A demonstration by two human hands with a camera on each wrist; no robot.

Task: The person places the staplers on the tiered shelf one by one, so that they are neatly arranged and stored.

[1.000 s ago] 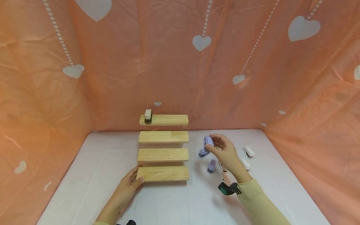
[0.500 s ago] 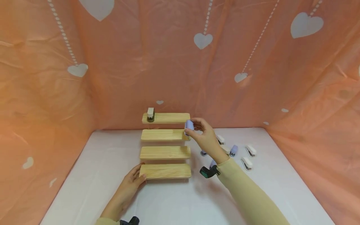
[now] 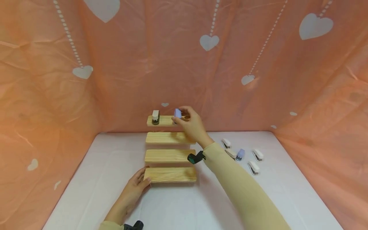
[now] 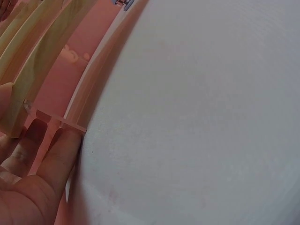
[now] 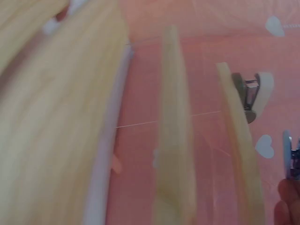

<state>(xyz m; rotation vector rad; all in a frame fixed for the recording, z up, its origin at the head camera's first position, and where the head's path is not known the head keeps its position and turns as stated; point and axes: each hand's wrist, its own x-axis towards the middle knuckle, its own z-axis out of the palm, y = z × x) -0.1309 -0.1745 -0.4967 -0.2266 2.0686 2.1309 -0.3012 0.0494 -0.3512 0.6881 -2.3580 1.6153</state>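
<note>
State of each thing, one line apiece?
Left hand: gripping lowest shelf, left end
Right hand: pinching held stapler
held stapler: purple, apart from top shelf
White stapler: upright on top shelf
Loose purple stapler: on table, unheld
Four pale staplers: on table, unheld
Shelf unit: standing, four tiers

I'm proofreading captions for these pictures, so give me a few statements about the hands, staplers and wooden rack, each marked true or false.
1. The right hand holds a purple stapler. True.
2. A white-topped stapler stands near the left end of the top board. True.
3. The left hand grips the top board. False: it grips the left end of the lowest board.
4. The wooden rack has four boards. True.
5. Every stapler lying on the table is purple. False: white staplers lie there too.
</note>
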